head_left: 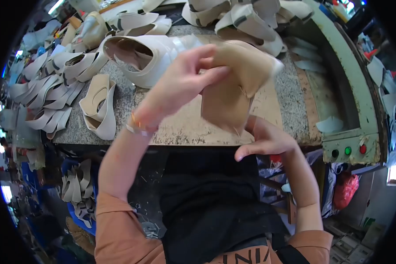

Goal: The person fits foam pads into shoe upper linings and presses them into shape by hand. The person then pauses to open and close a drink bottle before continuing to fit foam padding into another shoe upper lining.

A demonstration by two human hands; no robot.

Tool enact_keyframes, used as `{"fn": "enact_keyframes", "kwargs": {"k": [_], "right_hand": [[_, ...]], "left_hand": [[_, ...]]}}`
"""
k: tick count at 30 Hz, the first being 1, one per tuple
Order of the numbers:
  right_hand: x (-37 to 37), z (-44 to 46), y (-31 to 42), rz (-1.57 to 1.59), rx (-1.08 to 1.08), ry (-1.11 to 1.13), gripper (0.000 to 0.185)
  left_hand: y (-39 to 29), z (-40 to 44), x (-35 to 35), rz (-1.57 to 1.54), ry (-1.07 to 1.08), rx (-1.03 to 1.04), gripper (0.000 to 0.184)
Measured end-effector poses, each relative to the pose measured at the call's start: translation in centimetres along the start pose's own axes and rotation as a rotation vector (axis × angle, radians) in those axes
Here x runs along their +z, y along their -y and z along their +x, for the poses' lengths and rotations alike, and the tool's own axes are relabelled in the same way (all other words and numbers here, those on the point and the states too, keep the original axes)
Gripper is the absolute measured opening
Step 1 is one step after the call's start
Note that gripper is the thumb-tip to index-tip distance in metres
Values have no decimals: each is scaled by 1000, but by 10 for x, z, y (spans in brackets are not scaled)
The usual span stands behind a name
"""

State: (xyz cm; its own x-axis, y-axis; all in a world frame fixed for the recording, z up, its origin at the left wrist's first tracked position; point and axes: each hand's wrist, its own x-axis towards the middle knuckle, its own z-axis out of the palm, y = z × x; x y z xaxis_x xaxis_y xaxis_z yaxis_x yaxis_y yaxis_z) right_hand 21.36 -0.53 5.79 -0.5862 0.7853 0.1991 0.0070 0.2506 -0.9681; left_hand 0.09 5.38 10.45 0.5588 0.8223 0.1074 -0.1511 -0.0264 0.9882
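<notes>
My left hand [191,72] pinches a tan shoe upper [226,103] between thumb and fingers, up over the front of the workbench. The upper is folded open with its tan inner side showing, and its right end [275,68] is pale and smeared by motion. Just below its lower right edge is my right hand [270,141], thumb spread away from the fingers. Those fingertips are partly hidden by the upper, so whether they touch it I cannot tell. Behind my left hand lies a larger white shoe upper [158,55] with a wide opening.
On the speckled workbench [295,103] another upper [99,105] lies left, beside a pile of white strips [53,99]. More uppers [246,22] are heaped at the back. A green machine frame [350,145] with buttons stands right. A blue bin [81,193] holds pieces below left.
</notes>
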Motion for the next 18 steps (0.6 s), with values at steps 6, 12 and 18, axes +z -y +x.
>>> {"fn": "enact_keyframes", "kwargs": {"k": [6, 12, 18], "right_hand": [[7, 23, 2, 579, 6, -828, 45], [30, 19, -34, -880, -78, -695, 35], [-34, 31, -19, -22, -73, -835, 25]], "left_hand": [[7, 34, 25, 982, -339, 534, 42], [32, 52, 7, 652, -403, 414, 17], [61, 38, -12, -917, 202, -248, 26]]}}
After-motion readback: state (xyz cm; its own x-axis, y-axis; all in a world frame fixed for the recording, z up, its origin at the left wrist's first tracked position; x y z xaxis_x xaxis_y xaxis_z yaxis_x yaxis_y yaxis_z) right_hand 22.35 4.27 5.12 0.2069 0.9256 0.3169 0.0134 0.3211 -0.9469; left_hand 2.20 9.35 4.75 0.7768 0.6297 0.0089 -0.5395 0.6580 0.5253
